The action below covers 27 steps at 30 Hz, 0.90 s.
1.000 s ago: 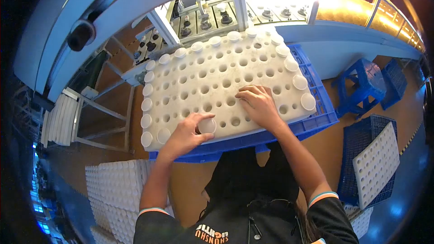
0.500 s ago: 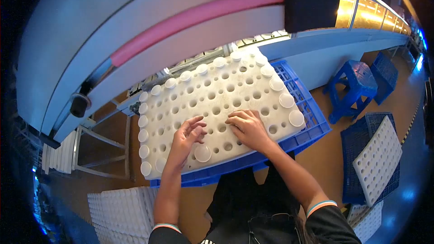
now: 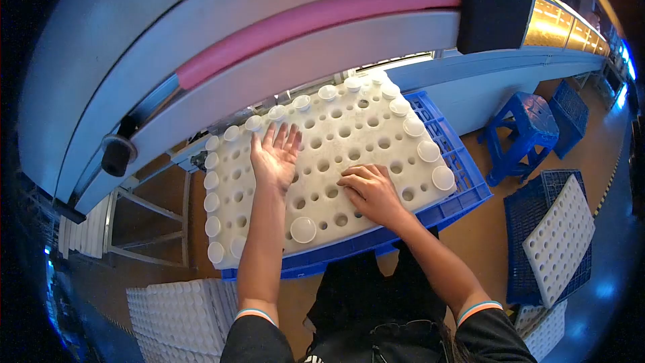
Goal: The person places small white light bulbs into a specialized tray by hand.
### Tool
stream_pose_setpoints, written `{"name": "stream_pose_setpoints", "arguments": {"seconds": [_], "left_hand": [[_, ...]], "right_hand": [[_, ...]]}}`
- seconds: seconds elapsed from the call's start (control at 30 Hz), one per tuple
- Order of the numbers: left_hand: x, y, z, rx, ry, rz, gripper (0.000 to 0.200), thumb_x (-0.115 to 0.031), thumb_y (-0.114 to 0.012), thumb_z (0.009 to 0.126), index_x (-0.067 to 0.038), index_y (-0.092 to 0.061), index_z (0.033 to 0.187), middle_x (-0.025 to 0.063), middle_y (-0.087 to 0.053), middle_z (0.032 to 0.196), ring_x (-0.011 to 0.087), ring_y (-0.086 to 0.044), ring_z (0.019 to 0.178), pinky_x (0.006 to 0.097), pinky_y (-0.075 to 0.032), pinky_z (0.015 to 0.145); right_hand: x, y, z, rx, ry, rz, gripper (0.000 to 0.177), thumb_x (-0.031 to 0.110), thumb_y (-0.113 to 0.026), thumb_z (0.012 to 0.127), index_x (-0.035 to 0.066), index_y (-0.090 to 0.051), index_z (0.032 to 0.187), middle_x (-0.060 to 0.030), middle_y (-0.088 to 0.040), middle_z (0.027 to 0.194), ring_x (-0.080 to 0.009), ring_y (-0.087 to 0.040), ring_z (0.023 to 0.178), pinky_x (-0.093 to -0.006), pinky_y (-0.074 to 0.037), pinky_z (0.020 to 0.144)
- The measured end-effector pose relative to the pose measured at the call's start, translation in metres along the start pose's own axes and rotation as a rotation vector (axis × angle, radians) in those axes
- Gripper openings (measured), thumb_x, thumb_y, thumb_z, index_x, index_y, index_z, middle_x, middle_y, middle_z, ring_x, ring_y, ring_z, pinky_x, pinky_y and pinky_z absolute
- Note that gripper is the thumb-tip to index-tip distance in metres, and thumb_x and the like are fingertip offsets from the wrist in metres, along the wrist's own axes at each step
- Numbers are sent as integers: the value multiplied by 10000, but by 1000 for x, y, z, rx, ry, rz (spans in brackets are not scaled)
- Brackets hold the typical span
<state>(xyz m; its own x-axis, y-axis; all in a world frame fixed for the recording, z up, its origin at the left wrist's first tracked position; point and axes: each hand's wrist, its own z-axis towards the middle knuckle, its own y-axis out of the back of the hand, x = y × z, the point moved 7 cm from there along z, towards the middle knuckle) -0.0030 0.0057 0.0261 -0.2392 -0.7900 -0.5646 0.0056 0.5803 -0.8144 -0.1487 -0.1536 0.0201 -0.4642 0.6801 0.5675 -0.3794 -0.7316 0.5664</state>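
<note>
A white foam board (image 3: 316,181) with rows of round holes lies tilted before me on a blue plastic crate (image 3: 463,198). Small white round cups line its left, far and right edges; one cup (image 3: 303,230) sits near the front edge. My left hand (image 3: 276,158) is raised above the left-middle of the board, palm up, fingers spread, with nothing in it. My right hand (image 3: 375,193) rests on the board right of centre. Its fingers are loosely bent over the surface, the thumb is apart, and no object shows in them.
A machine housing with a pink tube (image 3: 316,23) overhangs the far side. Blue stools (image 3: 524,128) and a dark blue crate holding a white perforated board (image 3: 561,238) stand right. Stacked white boards (image 3: 178,316) lie at lower left, beside a metal frame (image 3: 151,228).
My left hand has moved away from me, up over the board, and turned palm up with its fingers spread. My right hand has stayed almost in place.
</note>
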Motion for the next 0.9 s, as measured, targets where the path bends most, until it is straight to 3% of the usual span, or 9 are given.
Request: {"name": "stream_pose_setpoints", "arguments": {"seconds": [0.1,0.2,0.27,0.4,0.67,0.9], "left_hand": [[0,0,8,41,-8,-33,678,-481,-371,977,-27,-199,1450,157,-313,1403,349,-436,1236,498,-418,1034],[8,15,17,-9,26,-27,634,-465,-391,975,-24,-278,1416,153,-360,1378,317,-444,1235,483,-424,1032],[13,41,28,-128,6,218,499,-375,-434,980,-17,-399,1326,156,-472,1278,277,-517,1168,448,-477,983],[20,56,40,-125,9,297,318,-233,-487,969,-12,-504,1197,152,-599,1100,253,-620,1030,374,-558,857],[19,58,38,-94,48,274,291,-208,-560,931,-36,-561,1166,103,-615,1123,213,-615,1064,342,-537,850],[20,64,44,-67,105,178,303,-227,-559,930,-46,-559,1173,108,-608,1127,212,-608,1066,343,-536,867]], "right_hand": [[-2,-1,0,-2,-1,3,154,114,-633,794,93,-673,941,-58,-643,1049,-268,-570,1033,-392,-411,926],[-2,-1,1,4,13,-4,163,121,-635,795,95,-671,951,-58,-641,1056,-267,-566,1036,-392,-404,935],[-2,0,0,5,-2,-1,165,126,-636,796,97,-668,955,-57,-641,1059,-266,-564,1037,-392,-404,934],[0,2,0,-36,-10,39,154,112,-642,793,93,-664,944,-59,-649,1016,-271,-583,996,-390,-440,885],[0,1,0,-23,0,-4,142,105,-643,792,95,-667,931,-52,-649,1002,-267,-583,994,-393,-423,905],[-17,19,19,136,-154,161,225,142,-616,842,101,-663,1057,-79,-638,1122,-276,-555,1100,-407,-394,966]]}}
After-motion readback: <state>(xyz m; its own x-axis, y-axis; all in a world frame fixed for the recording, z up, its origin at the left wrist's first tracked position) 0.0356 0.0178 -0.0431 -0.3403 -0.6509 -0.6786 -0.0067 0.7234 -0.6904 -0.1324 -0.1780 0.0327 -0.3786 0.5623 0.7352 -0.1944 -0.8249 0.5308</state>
